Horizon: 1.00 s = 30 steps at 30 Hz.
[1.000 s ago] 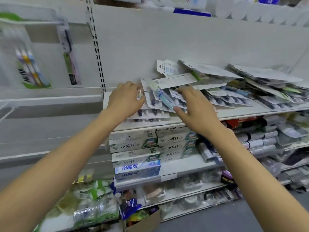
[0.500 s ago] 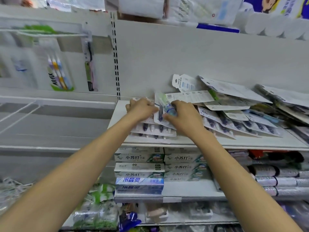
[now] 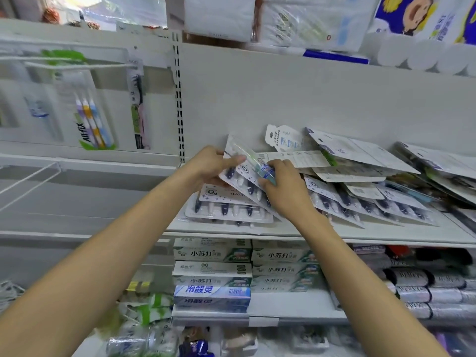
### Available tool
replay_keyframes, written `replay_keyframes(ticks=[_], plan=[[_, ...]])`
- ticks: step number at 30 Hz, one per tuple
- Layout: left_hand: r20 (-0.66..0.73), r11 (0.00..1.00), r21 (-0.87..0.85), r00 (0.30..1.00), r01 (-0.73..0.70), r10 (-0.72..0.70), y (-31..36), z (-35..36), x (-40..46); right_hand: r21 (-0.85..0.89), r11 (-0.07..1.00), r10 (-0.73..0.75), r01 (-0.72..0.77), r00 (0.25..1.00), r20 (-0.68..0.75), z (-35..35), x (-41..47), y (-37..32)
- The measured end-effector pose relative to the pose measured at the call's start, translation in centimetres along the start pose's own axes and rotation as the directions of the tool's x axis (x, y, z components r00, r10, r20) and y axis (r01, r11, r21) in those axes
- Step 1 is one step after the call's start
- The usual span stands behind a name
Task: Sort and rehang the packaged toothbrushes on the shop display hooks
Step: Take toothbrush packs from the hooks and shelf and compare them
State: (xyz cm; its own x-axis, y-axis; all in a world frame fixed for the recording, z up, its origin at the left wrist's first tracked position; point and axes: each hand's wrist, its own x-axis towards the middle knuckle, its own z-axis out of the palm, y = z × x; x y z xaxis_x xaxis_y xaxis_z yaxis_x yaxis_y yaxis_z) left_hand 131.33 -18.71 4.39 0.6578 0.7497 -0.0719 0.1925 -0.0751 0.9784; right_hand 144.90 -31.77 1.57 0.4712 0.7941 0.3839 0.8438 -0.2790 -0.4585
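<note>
- The left hand [image 3: 206, 166] grips the upper left edge of a multi-brush blister pack [image 3: 242, 176], thumb laid across its face and fingers curled behind. The pack is tilted up off the shelf, presumably so it can be separated from the ones beneath.
- The right hand [image 3: 286, 186] pinches a slim single-brush pack [image 3: 253, 157] lying diagonally across that blister pack. Fingers are closed on its lower end near the blue label. This looks like the odd item being picked out of the stack.
- Directly below lies a second flat blister pack [image 3: 229, 207], resting on the white shelf [image 3: 334, 234]. It appears untouched.
- To the right, a loose heap of packaged toothbrushes [image 3: 360, 176] overlaps like roof tiles, cards facing several ways. All of it awaits sorting, in my judgement.
- The destination seems to be the display hooks [image 3: 64, 65] in the left bay. A three-brush pack [image 3: 90, 119] and a dark single brush [image 3: 137, 106] already hang there. That area is blurred, so free hook space cannot be confirmed.
- A slotted upright [image 3: 179, 99] divides the two bays; packs must be carried across it.
- Toothpaste boxes [image 3: 213, 269] sit stacked on the shelf underneath, clear of the work.
</note>
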Motion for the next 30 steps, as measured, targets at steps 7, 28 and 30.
replay_keyframes(ticks=[7, 28, 30], plan=[[-0.169, 0.999, -0.049, 0.985, 0.013, -0.021, -0.2, -1.6, -0.5, 0.117, 0.992, 0.056, -0.056, 0.998, 0.004, 0.2, -0.2, 0.9], [-0.562, 0.906, -0.291, 0.821, -0.307, 0.098, -2.9, -9.3, -6.7, 0.29, 0.957, 0.034, -0.009, 0.996, -0.08, 1.8, -0.3, 0.6], [-0.558, 0.901, -0.295, 0.823, -0.318, 0.107, -3.6, -10.1, -7.4, 0.294, 0.956, 0.003, 0.024, 0.996, -0.089, 2.1, -0.4, 0.0]])
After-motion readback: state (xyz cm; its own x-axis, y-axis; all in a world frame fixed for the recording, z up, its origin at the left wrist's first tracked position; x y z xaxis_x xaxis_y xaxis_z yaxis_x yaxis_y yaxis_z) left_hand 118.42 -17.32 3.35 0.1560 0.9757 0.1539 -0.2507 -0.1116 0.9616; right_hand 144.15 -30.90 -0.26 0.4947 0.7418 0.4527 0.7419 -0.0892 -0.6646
